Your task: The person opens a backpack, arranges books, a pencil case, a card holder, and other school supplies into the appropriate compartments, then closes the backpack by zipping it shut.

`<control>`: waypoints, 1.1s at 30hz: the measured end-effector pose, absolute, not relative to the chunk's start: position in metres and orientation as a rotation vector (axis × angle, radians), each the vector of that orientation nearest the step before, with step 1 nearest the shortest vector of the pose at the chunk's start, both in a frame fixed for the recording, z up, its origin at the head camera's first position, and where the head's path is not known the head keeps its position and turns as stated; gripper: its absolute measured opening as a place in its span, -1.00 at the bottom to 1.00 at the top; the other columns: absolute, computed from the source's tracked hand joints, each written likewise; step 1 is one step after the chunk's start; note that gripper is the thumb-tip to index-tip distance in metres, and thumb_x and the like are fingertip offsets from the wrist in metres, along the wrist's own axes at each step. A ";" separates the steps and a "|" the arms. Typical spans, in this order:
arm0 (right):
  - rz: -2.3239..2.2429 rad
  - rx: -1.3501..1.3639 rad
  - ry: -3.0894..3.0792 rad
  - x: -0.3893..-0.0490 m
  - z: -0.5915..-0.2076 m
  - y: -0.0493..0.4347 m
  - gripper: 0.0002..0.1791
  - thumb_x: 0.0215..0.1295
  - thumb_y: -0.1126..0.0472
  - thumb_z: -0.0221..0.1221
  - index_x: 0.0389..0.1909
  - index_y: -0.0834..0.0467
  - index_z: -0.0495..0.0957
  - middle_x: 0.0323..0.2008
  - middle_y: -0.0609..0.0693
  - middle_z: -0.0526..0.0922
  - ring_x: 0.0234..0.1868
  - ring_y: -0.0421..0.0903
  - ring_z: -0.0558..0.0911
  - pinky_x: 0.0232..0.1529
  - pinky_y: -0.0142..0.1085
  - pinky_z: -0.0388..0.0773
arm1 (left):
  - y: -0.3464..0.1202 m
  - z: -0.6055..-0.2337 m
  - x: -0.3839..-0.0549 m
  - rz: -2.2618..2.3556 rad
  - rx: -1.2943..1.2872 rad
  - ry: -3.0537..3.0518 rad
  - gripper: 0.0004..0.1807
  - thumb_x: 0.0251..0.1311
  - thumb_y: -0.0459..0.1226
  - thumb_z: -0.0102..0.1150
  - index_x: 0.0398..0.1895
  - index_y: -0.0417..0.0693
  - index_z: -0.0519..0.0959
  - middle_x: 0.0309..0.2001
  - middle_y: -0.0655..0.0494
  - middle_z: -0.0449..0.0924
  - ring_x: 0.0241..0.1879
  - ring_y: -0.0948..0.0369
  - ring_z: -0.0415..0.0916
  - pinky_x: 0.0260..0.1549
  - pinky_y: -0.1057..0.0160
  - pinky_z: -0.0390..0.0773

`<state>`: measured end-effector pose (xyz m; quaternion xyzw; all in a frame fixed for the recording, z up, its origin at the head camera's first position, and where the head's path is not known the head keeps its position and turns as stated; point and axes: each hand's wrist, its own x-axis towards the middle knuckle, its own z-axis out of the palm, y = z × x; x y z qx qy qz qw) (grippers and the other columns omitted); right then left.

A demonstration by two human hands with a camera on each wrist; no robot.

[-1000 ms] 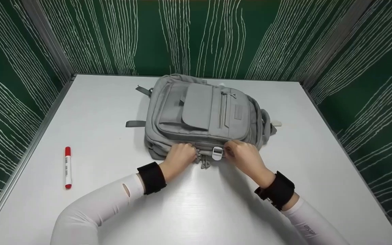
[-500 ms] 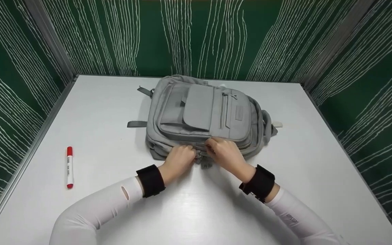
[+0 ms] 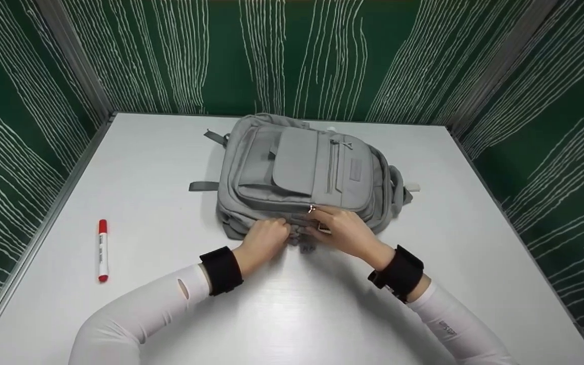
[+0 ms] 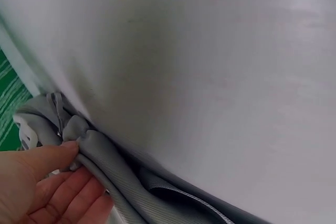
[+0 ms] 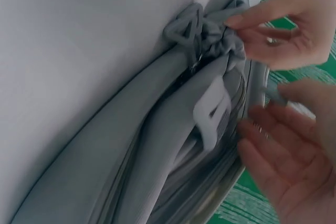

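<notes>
A grey backpack [image 3: 297, 162] lies on its back on the white table, its top toward the right. My left hand [image 3: 263, 235] pinches bunched grey fabric at the backpack's near side; in the left wrist view, thumb [image 4: 63, 151] and fingers close on it. My right hand [image 3: 345, 233] is just to its right along the same side, its fingertips at a small zipper pull [image 3: 312, 208]. In the right wrist view that hand [image 5: 294, 161] pinches the pull at its upper fingertips, the lower fingers spread. A pale buckle [image 5: 211, 114] hangs beside them.
A white marker with red ends [image 3: 103, 251] lies on the table [image 3: 160, 152] at the left. Loose straps [image 3: 204, 186] stick out from the backpack's bottom. Green panels [image 3: 307, 61] with pale lines stand around the table.
My right hand has moved left along the backpack's side toward the left hand, then slightly back right, its fingers spreading somewhat. My left hand has kept its grip in nearly the same place.
</notes>
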<state>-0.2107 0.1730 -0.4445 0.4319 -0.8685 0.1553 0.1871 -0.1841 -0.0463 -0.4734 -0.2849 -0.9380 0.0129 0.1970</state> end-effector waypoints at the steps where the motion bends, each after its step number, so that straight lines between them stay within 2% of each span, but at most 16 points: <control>1: 0.452 1.244 -2.425 -0.212 -0.444 0.177 -0.73 0.23 0.20 0.41 -0.07 0.16 0.68 -0.17 0.03 0.78 -0.20 -0.03 0.78 -0.19 -0.17 0.77 | -0.047 -0.473 -0.184 0.036 -0.793 -2.630 -0.94 0.10 -0.37 0.34 -0.48 -0.08 0.68 -0.45 0.10 0.70 -0.51 0.17 0.68 -0.57 0.20 0.68; 5: 0.472 1.292 -2.390 -0.217 -0.442 0.195 -0.56 0.20 0.14 0.44 0.10 0.14 0.65 -0.03 0.04 0.76 -0.06 0.00 0.77 -0.05 -0.13 0.76 | -0.048 -0.473 -0.184 0.038 -0.781 -2.641 -0.94 0.11 -0.38 0.32 -0.48 -0.08 0.68 -0.46 0.11 0.69 -0.53 0.18 0.67 -0.59 0.22 0.67; 8: 0.424 1.272 -2.432 -0.225 -0.442 0.212 -0.32 0.15 -0.02 0.48 0.29 0.09 0.55 0.16 0.07 0.67 0.11 0.06 0.70 0.12 -0.04 0.71 | -0.048 -0.473 -0.185 0.049 -0.781 -2.643 -0.92 0.11 -0.41 0.30 -0.48 -0.08 0.69 -0.45 0.11 0.70 -0.52 0.18 0.67 -0.59 0.22 0.67; 12: 0.304 1.233 -2.549 -0.241 -0.446 0.239 0.11 -0.04 -0.29 0.52 0.51 0.06 0.32 0.48 0.14 0.41 0.46 0.20 0.45 0.41 0.18 0.46 | -0.047 -0.473 -0.185 0.057 -0.783 -2.657 -0.90 0.12 -0.43 0.30 -0.46 -0.07 0.69 -0.44 0.12 0.70 -0.51 0.19 0.67 -0.58 0.24 0.67; 15: 0.213 1.197 -2.630 -0.251 -0.452 0.258 0.29 -0.17 -0.38 0.53 0.58 0.04 0.20 0.59 0.13 0.24 0.59 0.22 0.25 0.49 0.25 0.32 | -0.048 -0.473 -0.184 0.070 -0.790 -2.656 -0.91 0.13 -0.43 0.30 -0.44 -0.07 0.68 -0.44 0.12 0.69 -0.51 0.20 0.65 -0.59 0.25 0.67; 22: 0.188 1.148 -2.752 -0.260 -0.462 0.275 0.39 -0.19 -0.37 0.55 0.64 0.01 0.06 0.64 0.12 0.11 0.63 0.21 0.15 0.54 0.27 0.23 | -0.049 -0.474 -0.183 0.113 -0.824 -2.591 -0.91 0.12 -0.42 0.33 -0.44 -0.06 0.68 -0.44 0.14 0.68 -0.50 0.23 0.65 -0.59 0.29 0.66; 33: 0.152 1.159 -2.717 -0.262 -0.469 0.274 0.32 -0.15 -0.40 0.51 0.61 0.05 0.14 0.61 0.10 0.22 0.59 0.20 0.26 0.56 0.20 0.23 | -0.054 -0.470 -0.188 0.129 -0.886 -2.615 -0.90 0.13 -0.44 0.33 -0.38 -0.07 0.69 -0.42 0.14 0.67 -0.49 0.23 0.65 -0.60 0.29 0.66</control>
